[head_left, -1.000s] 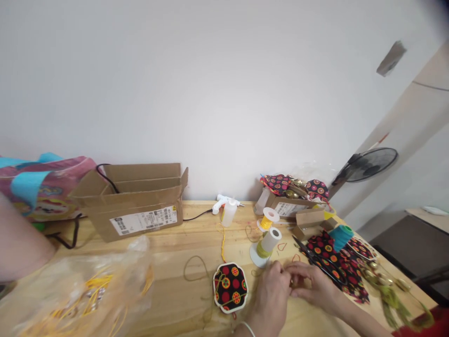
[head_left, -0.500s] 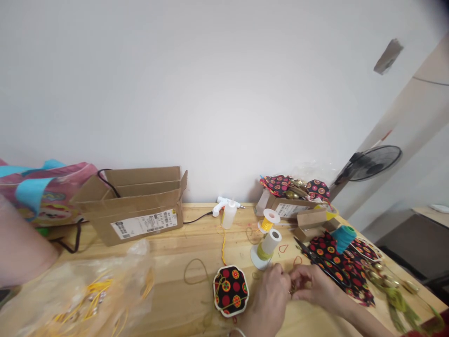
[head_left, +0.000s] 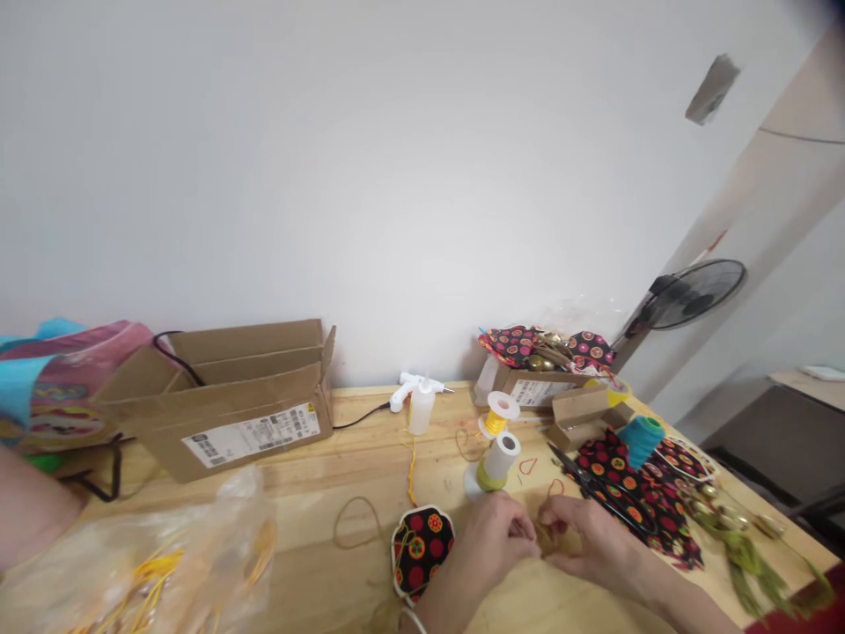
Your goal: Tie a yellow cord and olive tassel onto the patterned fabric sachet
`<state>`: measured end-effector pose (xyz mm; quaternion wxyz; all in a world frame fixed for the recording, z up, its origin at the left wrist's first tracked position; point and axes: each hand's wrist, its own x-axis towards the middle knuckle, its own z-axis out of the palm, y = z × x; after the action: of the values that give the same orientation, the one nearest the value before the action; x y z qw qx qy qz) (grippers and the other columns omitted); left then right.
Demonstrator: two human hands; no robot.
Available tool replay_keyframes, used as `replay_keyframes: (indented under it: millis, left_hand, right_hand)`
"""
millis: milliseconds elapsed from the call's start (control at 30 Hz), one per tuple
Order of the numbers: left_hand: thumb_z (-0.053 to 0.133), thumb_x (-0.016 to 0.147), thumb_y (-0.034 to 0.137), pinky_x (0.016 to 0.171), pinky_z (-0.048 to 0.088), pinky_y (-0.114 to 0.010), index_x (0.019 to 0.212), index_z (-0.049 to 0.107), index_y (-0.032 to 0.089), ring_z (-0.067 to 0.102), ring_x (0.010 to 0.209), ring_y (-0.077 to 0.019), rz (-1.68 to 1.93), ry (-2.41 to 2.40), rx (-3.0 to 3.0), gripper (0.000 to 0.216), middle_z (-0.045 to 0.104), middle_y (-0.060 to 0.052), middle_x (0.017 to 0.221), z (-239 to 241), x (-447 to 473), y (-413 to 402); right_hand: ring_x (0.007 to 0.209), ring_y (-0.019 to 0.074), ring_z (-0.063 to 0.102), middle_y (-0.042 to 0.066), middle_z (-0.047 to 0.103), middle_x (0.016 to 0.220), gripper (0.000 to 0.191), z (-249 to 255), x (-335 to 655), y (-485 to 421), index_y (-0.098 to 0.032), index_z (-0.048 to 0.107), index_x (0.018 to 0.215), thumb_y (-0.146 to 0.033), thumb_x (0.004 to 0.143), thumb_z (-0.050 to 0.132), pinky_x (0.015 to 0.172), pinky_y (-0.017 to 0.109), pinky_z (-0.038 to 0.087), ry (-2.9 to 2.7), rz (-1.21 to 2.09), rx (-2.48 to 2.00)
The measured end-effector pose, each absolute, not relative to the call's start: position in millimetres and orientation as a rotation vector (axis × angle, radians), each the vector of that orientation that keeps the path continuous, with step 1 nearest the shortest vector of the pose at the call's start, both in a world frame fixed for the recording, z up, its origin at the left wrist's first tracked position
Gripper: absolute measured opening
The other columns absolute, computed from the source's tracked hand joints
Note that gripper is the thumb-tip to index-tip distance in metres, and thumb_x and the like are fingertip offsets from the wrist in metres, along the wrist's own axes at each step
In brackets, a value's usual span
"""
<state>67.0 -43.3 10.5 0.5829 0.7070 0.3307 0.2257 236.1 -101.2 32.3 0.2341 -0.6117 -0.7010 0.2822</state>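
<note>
My left hand and my right hand meet fingertip to fingertip low on the wooden table. Both pinch something small and brownish between them that I cannot make out. Just left of my left hand lies a black padded fabric piece with red and yellow circles and a yellow cord across it. A white spool with olive thread stands right behind my hands. Black scissors lie to the right of it.
An open cardboard box, a white glue gun, a small bottle, a yellow spool and a teal spool sit farther back. Patterned fabric covers the right side. A plastic bag of yellow cords lies at the left.
My hands have stayed together, working the small item, and shifted slightly lower. The view has turned a little to the right, so the table's things slid left.
</note>
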Motion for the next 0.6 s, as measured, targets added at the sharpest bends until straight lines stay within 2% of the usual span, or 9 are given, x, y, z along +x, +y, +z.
replay_keyframes:
  millis: [133, 233, 300, 367, 433, 533, 600]
  left_hand:
    - [0.06, 0.058, 0.027, 0.053, 0.044, -0.027, 0.067, 0.058, 0.014, 0.05, 0.05, -0.0108, 0.503, 0.723, 1.32, 0.017, 0.053, 0.002, 0.057, 18, 67, -42]
    - [0.063, 0.056, 0.033, 0.055, 0.046, -0.028, 0.067, 0.055, 0.012, 0.05, 0.048, -0.0086, 0.49, 0.655, 1.139, 0.025, 0.057, 0.0, 0.061, 26, 62, -46]
    - [0.066, 0.055, 0.035, 0.056, 0.046, -0.027, 0.068, 0.055, 0.011, 0.05, 0.049, -0.0081, 0.504, 0.646, 1.063, 0.029, 0.057, 0.0, 0.06, 31, 57, -51]
    - [0.068, 0.054, 0.035, 0.056, 0.046, -0.026, 0.068, 0.056, 0.011, 0.051, 0.049, -0.0081, 0.53, 0.651, 1.013, 0.031, 0.056, 0.0, 0.058, 33, 52, -55]
    - [0.07, 0.053, 0.034, 0.055, 0.046, -0.025, 0.068, 0.056, 0.01, 0.051, 0.05, -0.0081, 0.562, 0.662, 0.973, 0.031, 0.056, 0.001, 0.057, 34, 48, -59]
    - [0.072, 0.053, 0.032, 0.053, 0.045, -0.023, 0.064, 0.056, 0.01, 0.05, 0.048, -0.0072, 0.61, 0.685, 0.908, 0.03, 0.056, 0.001, 0.055, 33, 44, -61]
    - [0.071, 0.055, 0.031, 0.053, 0.044, -0.021, 0.063, 0.056, 0.011, 0.048, 0.048, -0.0063, 0.641, 0.701, 0.857, 0.026, 0.056, 0.002, 0.053, 33, 41, -62]
  right_hand:
    - [0.061, 0.0129, 0.047, -0.001, 0.05, 0.066, 0.014, 25, 235, -105, -0.018, 0.049, 0.075, -0.019, 0.063, 0.055, 0.056, 0.024, 0.038, -1.726, 0.836, -1.637]
    - [0.053, 0.0101, 0.045, -0.002, 0.046, 0.067, 0.018, 21, 222, -109, -0.019, 0.043, 0.081, -0.03, 0.068, 0.049, 0.046, 0.02, 0.038, -1.495, 1.102, -1.496]
    - [0.045, 0.0068, 0.038, -0.004, 0.042, 0.063, 0.024, 19, 209, -113, -0.019, 0.042, 0.085, -0.038, 0.071, 0.048, 0.038, 0.016, 0.032, -1.235, 1.319, -1.374]
    - [0.037, 0.004, 0.025, -0.007, 0.036, 0.056, 0.029, 20, 196, -116, -0.019, 0.044, 0.084, -0.046, 0.074, 0.048, 0.032, 0.014, 0.023, -1.076, 1.401, -1.335]
    - [0.036, 0.0038, 0.022, -0.008, 0.034, 0.052, 0.03, 22, 186, -119, -0.018, 0.047, 0.078, -0.048, 0.076, 0.046, 0.032, 0.015, 0.022, -1.164, 1.265, -1.409]
    - [0.048, 0.0086, 0.04, -0.003, 0.043, 0.057, 0.029, 30, 180, -120, -0.017, 0.047, 0.061, -0.039, 0.08, 0.045, 0.046, 0.019, 0.035, -1.446, 0.832, -1.464]
    - [0.059, 0.0123, 0.046, 0.0, 0.046, 0.062, 0.029, 34, 179, -120, -0.017, 0.046, 0.058, -0.033, 0.082, 0.043, 0.056, 0.022, 0.038, -1.587, 0.616, -1.448]
